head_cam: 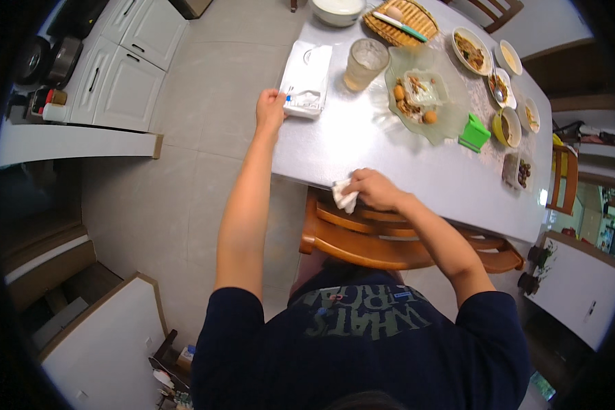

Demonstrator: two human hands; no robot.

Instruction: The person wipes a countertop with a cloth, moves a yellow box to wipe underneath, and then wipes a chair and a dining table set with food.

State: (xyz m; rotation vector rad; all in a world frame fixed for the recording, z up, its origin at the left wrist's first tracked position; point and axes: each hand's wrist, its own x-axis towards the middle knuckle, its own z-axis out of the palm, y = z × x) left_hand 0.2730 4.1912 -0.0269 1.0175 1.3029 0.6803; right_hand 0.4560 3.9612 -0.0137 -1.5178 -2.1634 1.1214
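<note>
My left hand [270,110] is at the table's left edge, its fingers on the near corner of a white plastic packet [305,72] that lies on the grey-white tabletop [338,148]. Whether the fingers grip the packet or only press it, I cannot tell. A crumpled white tissue or cloth [345,196] is in the grasp of my right hand [373,188], at the near table edge above the chair back. Beyond the packet stands a frosted drinking glass [365,64]. To its right, a wavy green glass platter [453,120] bears a clear plastic box [433,95] and bits of food.
A wooden chair [369,251] stands between me and the table. Farther back are a woven bamboo tray [415,15] with a green-handled knife [400,26] and a large bowl [338,13]. On the right are a green plastic holder [474,134], food dishes and a grape box [515,171].
</note>
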